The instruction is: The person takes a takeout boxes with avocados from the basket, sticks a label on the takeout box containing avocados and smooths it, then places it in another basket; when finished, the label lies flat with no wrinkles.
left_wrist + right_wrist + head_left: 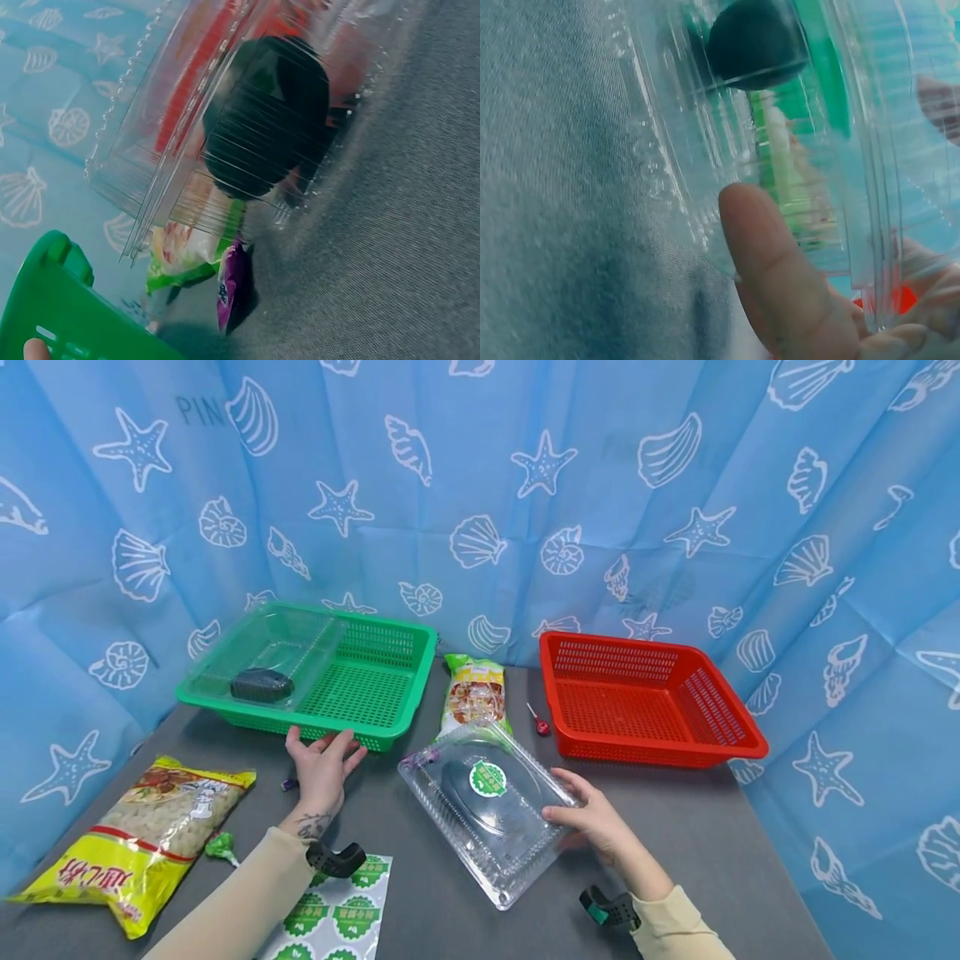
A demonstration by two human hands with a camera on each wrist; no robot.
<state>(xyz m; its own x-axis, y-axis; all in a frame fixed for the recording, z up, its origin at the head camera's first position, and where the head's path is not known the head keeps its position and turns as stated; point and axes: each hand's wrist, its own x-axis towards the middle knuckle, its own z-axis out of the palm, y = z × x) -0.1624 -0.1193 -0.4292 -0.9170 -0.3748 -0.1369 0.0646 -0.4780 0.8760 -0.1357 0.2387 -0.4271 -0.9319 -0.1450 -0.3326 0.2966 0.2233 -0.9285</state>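
Observation:
My right hand (600,822) grips the right end of a clear plastic clamshell box (517,843), its thumb (772,255) on the wall in the right wrist view. The box is tilted and closed, with a round green sticker (488,778) on its lid. Inside lies a dark oval object (274,112), its kind unclear. My left hand (321,772), fingers spread and holding nothing, is at the front of the green basket (375,731); contact with the rim is unclear. In that basket sits another clear box (300,627) with a dark oval object (262,685).
A red basket (660,752) stands at right, a red lollipop (542,725) beside it. Behind the held box is a food packet (476,693); a purple-wrapped item (232,285) lies nearby. At left are a large yellow bag (142,835), a green lollipop (221,847) and a sticker sheet (382,893).

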